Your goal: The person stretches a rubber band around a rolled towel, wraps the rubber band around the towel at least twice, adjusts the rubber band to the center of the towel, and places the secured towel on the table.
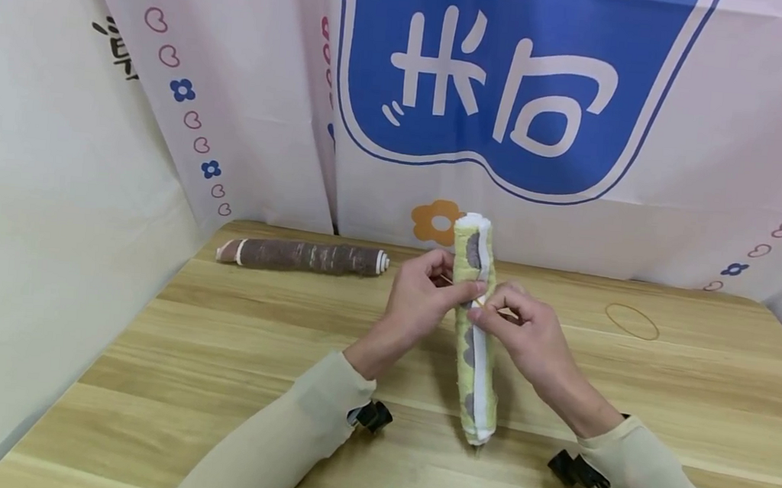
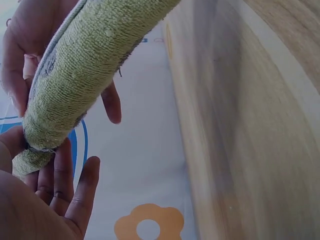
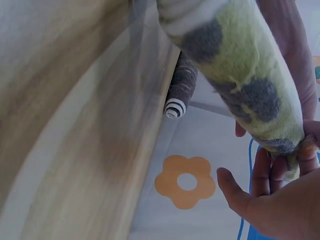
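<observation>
A rolled towel [image 1: 478,381], yellow-green with grey patches and a white edge strip, slants lengthwise between my hands over the table. My left hand [image 1: 417,296] grips it around its middle, thumb across the front and fingers behind. From the other side my right hand [image 1: 535,336] pinches a thin yellowish rubber band [image 1: 479,302] against the roll. In the left wrist view the towel [image 2: 85,70] is cinched to a narrow neck beside the left hand's thumb. Fingers of the right hand [image 3: 285,200] lie around that same narrow part in the right wrist view.
A dark brown rolled towel [image 1: 293,255] with white ends lies at the back left of the wooden table [image 1: 214,383]. One loose rubber band [image 1: 631,322] rests at the right. Behind the table hangs a printed cloth [image 1: 395,191].
</observation>
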The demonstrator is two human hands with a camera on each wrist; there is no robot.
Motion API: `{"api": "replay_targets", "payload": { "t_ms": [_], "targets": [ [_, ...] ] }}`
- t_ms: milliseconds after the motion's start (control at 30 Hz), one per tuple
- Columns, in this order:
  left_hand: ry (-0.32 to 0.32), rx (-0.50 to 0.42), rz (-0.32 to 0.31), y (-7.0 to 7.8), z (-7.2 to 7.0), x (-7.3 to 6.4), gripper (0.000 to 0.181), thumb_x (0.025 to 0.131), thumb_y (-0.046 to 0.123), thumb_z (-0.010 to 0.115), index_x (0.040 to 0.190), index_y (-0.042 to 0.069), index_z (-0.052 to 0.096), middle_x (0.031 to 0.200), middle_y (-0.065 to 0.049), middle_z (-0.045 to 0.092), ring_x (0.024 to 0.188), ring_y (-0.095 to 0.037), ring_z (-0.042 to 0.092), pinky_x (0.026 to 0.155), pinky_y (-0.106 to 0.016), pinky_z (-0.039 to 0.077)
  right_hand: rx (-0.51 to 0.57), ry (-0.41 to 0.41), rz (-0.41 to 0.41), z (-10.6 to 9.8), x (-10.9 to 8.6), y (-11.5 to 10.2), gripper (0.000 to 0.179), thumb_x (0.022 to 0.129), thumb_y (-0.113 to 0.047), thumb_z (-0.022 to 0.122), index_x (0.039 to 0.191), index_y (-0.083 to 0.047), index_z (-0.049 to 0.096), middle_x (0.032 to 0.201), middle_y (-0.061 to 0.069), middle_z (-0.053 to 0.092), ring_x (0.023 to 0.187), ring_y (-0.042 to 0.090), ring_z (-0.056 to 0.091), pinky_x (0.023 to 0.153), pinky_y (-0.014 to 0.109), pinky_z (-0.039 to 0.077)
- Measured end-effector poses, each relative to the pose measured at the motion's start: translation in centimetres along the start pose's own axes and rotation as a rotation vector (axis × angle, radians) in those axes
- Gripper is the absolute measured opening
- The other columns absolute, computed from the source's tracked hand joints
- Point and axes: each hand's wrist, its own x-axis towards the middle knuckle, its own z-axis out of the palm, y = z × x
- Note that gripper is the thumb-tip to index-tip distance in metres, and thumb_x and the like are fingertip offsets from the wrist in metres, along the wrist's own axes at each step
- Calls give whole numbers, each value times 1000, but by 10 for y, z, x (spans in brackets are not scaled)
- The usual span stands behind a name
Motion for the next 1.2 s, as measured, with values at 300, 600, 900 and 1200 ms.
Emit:
{"api": "replay_targets", "payload": {
  "t_ms": [300, 600, 900, 1200],
  "targets": [
    [8, 9, -2, 1, -1, 0, 24, 87, 17, 87, 102, 7, 72, 88, -3, 71, 78, -17, 66, 67, -27, 55, 249, -6, 47, 0, -1, 2, 24, 107, -11, 63, 98, 10, 65, 121, 10, 65, 118, 25, 58, 99, 31, 52],
    [12, 6, -16, 0, 0, 2, 25, 87, 19, 88, 100, 7, 71, 88, -3, 70, 78, -18, 65, 68, -27, 54, 354, -30, 108, -3, -1, 1, 22, 109, -11, 58, 96, -6, 74, 118, 6, 66, 115, 22, 59, 98, 34, 51],
    [-88, -54, -79, -1, -6, 5, 23, 91, 23, 84, 102, 8, 71, 92, -5, 69, 82, -16, 64, 72, -36, 59, 375, -54, 161, -5, 3, -4, 28, 111, -19, 56, 91, -15, 75, 106, 0, 70, 112, 17, 62, 100, 37, 52],
    [-313, -261, -229, -9, -20, 16, 44, 99, 21, 74, 136, 0, 68, 119, -11, 73, 97, -18, 69, 84, -36, 60, 345, -116, 161, -4, 4, 1, 12, 104, -14, 68, 94, -7, 70, 104, 4, 67, 106, 19, 63, 97, 35, 54]
  ]
}}
